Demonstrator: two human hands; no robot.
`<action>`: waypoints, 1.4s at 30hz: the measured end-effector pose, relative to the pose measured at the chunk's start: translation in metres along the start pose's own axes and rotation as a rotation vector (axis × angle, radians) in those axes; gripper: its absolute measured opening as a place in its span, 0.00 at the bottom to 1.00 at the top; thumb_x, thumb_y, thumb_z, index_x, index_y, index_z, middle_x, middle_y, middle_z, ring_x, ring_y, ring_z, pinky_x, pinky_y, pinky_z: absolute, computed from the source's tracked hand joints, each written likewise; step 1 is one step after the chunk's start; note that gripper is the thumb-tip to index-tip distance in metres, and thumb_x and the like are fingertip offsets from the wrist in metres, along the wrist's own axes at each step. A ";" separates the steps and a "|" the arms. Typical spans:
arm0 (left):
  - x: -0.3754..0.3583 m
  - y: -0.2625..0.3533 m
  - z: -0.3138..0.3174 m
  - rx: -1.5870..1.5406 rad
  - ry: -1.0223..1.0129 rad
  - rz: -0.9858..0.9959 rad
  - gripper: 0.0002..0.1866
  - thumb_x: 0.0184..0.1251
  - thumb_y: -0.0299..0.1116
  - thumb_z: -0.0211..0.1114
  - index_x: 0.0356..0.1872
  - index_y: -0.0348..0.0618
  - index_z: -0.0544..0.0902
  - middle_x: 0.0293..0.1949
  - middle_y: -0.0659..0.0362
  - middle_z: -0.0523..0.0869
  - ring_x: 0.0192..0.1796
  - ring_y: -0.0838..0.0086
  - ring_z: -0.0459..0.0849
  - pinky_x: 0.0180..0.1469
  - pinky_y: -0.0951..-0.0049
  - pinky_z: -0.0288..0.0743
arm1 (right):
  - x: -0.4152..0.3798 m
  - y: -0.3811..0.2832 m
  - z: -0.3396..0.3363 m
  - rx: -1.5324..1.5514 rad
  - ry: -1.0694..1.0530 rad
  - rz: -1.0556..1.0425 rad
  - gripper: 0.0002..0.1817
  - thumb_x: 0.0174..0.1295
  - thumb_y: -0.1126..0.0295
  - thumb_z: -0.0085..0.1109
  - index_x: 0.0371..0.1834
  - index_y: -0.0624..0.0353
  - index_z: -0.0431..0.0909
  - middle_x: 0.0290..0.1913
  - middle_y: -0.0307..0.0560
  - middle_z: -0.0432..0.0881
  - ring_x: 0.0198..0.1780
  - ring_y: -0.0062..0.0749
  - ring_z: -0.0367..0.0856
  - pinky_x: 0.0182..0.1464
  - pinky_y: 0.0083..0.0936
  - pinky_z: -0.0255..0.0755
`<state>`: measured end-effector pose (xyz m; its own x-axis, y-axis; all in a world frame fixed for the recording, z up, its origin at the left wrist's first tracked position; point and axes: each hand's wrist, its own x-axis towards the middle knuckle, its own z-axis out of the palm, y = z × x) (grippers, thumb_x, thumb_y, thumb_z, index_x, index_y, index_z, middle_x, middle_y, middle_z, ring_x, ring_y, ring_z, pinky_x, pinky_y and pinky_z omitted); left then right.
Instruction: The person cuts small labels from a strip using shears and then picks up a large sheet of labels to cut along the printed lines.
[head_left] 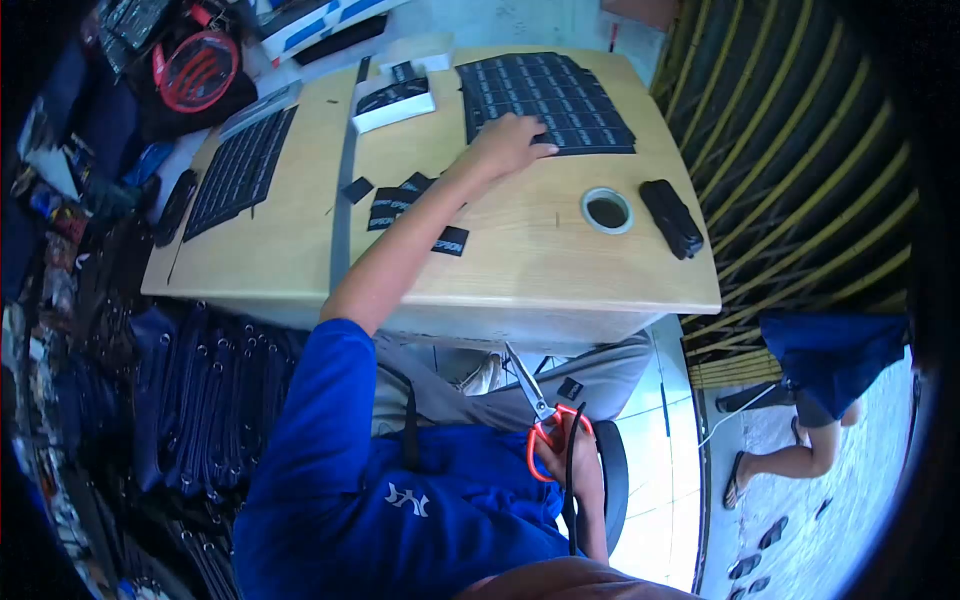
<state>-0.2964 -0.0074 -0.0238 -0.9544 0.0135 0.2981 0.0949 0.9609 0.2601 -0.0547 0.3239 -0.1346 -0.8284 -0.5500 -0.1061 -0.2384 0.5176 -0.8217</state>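
My left hand point(508, 146) reaches across the table and rests its fingers on the lower edge of a dark sheet point(545, 100) printed with rows of labels. Whether the fingers grip the sheet is hard to tell. Down by my lap, my right hand point(572, 455) holds scissors point(541, 404) with orange-red handles, their blades parted and pointing up and left. A thin black strip point(571, 490) hangs along this hand. Several cut black labels point(450, 241) with white print lie below my left forearm, and one small label point(570, 388) lies on my trouser leg.
On the table point(500, 275) are a white box point(394, 105) of labels, another printed sheet point(243, 170), a round grommet hole point(607, 210) and a black case point(671, 218). Dark straps point(215, 400) hang at lower left. Another person's leg point(790, 462) shows at right.
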 end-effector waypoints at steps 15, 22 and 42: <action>0.002 -0.007 0.008 -0.164 0.116 -0.103 0.11 0.57 0.42 0.64 0.36 0.50 0.85 0.35 0.55 0.85 0.46 0.59 0.80 0.48 0.53 0.68 | 0.016 -0.041 0.003 -0.103 -0.132 -0.007 0.26 0.49 0.62 0.67 0.46 0.64 0.70 0.27 0.52 0.78 0.29 0.39 0.79 0.31 0.32 0.71; -0.012 -0.016 -0.022 -0.421 -0.058 -0.121 0.17 0.54 0.45 0.67 0.37 0.42 0.84 0.29 0.53 0.84 0.43 0.62 0.82 0.48 0.54 0.70 | 0.012 -0.036 0.012 -0.030 -0.125 -0.185 0.23 0.50 0.65 0.64 0.43 0.67 0.66 0.21 0.48 0.73 0.23 0.34 0.73 0.27 0.29 0.67; -0.151 -0.006 -0.047 0.086 -0.038 -0.348 0.54 0.43 0.70 0.61 0.67 0.44 0.58 0.65 0.36 0.56 0.68 0.43 0.49 0.68 0.49 0.43 | 0.029 -0.036 0.015 0.457 -0.236 -0.182 0.36 0.54 0.62 0.55 0.65 0.66 0.56 0.51 0.56 0.74 0.54 0.41 0.75 0.56 0.33 0.67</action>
<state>-0.1393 -0.0278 -0.0272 -0.9353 -0.3099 0.1706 -0.2603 0.9295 0.2615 -0.0627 0.2788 -0.1163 -0.6452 -0.7638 -0.0189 -0.0794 0.0915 -0.9926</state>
